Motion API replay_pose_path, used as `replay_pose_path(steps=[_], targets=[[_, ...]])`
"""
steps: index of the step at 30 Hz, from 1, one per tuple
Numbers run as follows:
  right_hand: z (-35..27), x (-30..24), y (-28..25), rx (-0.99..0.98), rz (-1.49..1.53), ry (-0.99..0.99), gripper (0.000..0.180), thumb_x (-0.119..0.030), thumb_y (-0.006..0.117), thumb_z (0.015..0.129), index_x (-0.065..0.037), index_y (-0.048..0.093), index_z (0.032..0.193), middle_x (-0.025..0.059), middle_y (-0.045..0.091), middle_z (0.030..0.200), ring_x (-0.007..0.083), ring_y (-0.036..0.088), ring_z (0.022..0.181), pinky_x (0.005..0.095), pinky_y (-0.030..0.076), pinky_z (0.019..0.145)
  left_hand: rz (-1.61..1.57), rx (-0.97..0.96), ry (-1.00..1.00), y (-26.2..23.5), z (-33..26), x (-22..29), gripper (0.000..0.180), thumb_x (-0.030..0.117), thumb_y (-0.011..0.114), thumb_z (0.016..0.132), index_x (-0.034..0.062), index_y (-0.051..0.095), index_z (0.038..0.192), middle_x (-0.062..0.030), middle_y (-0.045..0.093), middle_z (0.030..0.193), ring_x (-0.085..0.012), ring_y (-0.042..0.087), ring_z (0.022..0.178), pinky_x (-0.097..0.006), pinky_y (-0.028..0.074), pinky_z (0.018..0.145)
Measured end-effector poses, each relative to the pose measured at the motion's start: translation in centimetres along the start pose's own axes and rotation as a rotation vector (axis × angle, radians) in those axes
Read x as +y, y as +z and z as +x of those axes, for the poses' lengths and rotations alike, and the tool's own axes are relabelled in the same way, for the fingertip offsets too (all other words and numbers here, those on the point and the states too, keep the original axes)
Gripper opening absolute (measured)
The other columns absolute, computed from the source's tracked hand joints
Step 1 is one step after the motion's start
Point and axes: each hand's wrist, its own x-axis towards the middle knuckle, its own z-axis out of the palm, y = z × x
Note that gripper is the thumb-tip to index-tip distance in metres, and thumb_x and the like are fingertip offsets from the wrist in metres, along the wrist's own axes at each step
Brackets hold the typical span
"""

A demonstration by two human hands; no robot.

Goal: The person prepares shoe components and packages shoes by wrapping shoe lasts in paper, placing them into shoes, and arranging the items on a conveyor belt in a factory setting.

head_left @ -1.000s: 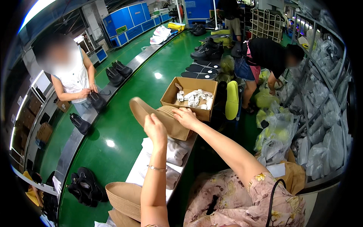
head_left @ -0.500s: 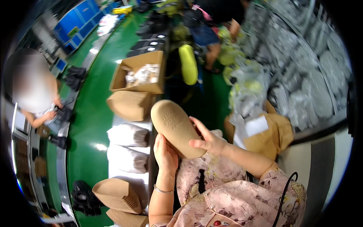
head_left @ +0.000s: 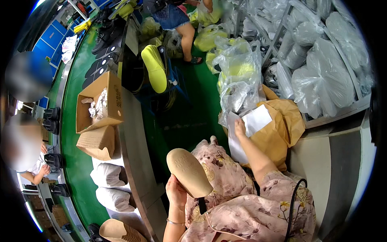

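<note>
My left hand (head_left: 176, 191) is closed round the lower left edge of a tan, sole-shaped paperboard shoe insert (head_left: 188, 171), rounded at its top end and marked with faint embossing. It is held tilted above my lap. Out to the right, my right hand (head_left: 240, 128) has its fingers together on a white paper sheet (head_left: 234, 142), closed at its edge; the fingertips are partly hidden. More white paper (head_left: 258, 120) lies beside that hand, on a crumpled yellow-brown paper bag (head_left: 284, 121).
Left on the bench (head_left: 139, 189) are stacked tan inserts (head_left: 98, 143), white wrapped bundles (head_left: 108, 175) and an open carton (head_left: 115, 117). A yellow-green sole (head_left: 154, 68) stands ahead. Clear plastic bags (head_left: 322, 76) fill a rack at right. Another person (head_left: 171, 18) stands beyond; a second works at far left.
My right hand has let go of the insert and moved right to the white paper. My left hand alone keeps the insert, now lower. The view has shifted to the right.
</note>
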Motion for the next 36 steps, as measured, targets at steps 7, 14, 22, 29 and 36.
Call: replay_pose_path(steps=[7,14,22,29,36], targets=[[-2.1,-0.9,2.0,-0.192,-0.369,0.116,0.036,-0.038,0.045,0.088,-0.009,0.058,0.106,0.0173,0.053,0.118,0.0322,0.053,0.105,0.0535,0.04,0.087,0.013,0.03,-0.035,2.0,2.4,-0.9,0.03,0.023,0.043,0.096,-0.0006,0.053,0.111,-0.0075,0.062,0.101,-0.0154,0.059,0.089,-0.028,0.047,0.081],[0.6,1.3,-1.2,-0.345,0.498,0.486,0.015,-0.004,0.063,0.077,-0.002,0.063,0.092,0.0036,0.062,0.079,0.0145,0.057,0.069,0.0296,0.045,0.061,0.049,-0.033,-0.034,2.8,3.6,-0.1,0.032,0.023,0.042,0.097,-0.0023,0.053,0.112,-0.0094,0.06,0.108,-0.0159,0.056,0.098,-0.029,0.043,0.089],[-1.4,0.9,-5.4,-0.184,0.551,0.051,0.012,-0.001,0.066,0.075,-0.003,0.061,0.086,0.0005,0.06,0.081,0.0088,0.053,0.071,0.0239,0.043,0.062,0.055,-0.033,-0.054,1.5,3.4,-0.9,0.03,0.022,0.044,0.096,-0.002,0.055,0.11,-0.009,0.061,0.107,-0.0154,0.057,0.098,-0.029,0.043,0.089],[-4.9,-8.8,-11.1,-0.382,0.731,-0.181,0.017,0.003,0.066,0.072,-0.002,0.06,0.087,-0.0003,0.059,0.094,0.0087,0.053,0.083,0.0246,0.043,0.076,0.099,0.016,0.008,0.8,3.2,-2.0,0.025,0.023,0.048,0.095,0.002,0.057,0.106,-0.0042,0.062,0.099,-0.0117,0.057,0.091,-0.026,0.044,0.082],[-21.1,-19.8,-15.7,-0.59,0.351,-1.194,0.012,-0.004,0.067,0.072,-0.008,0.059,0.079,0.012,0.046,0.132,0.0296,0.037,0.128,0.0418,0.031,0.102,-0.031,-0.055,0.05,1.3,7.6,-6.7,0.026,0.023,0.051,0.093,0.0014,0.056,0.106,-0.0042,0.061,0.095,-0.013,0.057,0.086,-0.029,0.048,0.077]])
